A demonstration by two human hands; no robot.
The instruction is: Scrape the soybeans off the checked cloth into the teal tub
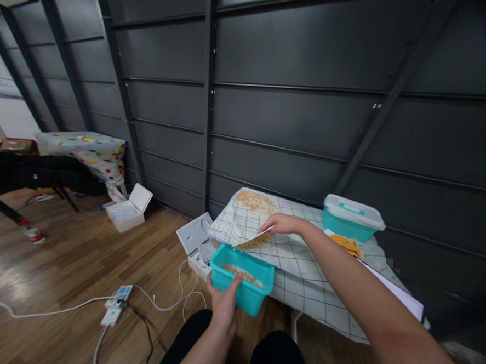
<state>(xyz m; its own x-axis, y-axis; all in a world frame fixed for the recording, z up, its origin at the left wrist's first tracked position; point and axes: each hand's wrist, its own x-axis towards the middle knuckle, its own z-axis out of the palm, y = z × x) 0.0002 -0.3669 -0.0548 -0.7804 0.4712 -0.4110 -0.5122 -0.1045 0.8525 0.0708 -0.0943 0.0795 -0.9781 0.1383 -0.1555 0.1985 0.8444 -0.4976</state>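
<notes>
The left hand (224,301) grips a teal rectangular plastic box (254,302) just beside the white-checked table (299,261), while the right hand (279,224) pinches a thin white card (251,238), seemingly sweeping tan grain (261,242) boxward, next needing the box beneath.

Teal bin (253,300), dark-gridded white cloth (300,257)

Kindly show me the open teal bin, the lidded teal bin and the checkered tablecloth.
Open teal bin (252,300): head view, outer wall.
Lidded teal bin (347,226): head view, front wall.
Checkered tablecloth (294,256): head view, bare top.
</notes>
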